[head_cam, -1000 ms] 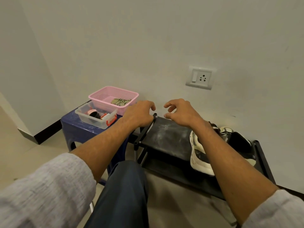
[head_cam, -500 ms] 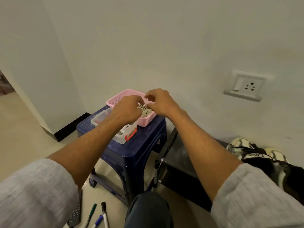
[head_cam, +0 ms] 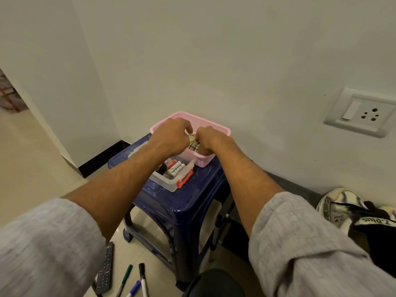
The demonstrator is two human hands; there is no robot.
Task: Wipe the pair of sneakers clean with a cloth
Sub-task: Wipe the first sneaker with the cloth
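Observation:
A folded checked cloth (head_cam: 193, 143) lies in the pink basket (head_cam: 222, 129) on a blue plastic stool (head_cam: 192, 200). My left hand (head_cam: 171, 136) and my right hand (head_cam: 209, 141) are both over the basket, fingers curled on the cloth from either side. Only a small strip of cloth shows between them. The white and black sneakers (head_cam: 353, 213) sit on a low black rack at the far right, partly hidden behind my right sleeve.
A clear box (head_cam: 169, 181) with a red clip holds batteries in front of the basket. On the floor by the stool lie a remote (head_cam: 105, 273) and several markers (head_cam: 135, 279). A wall socket (head_cam: 362, 112) is mounted at the right.
My view swung left from the shoe rack to the stool. Both hands moved from above the rack to the pink basket and closed on the cloth.

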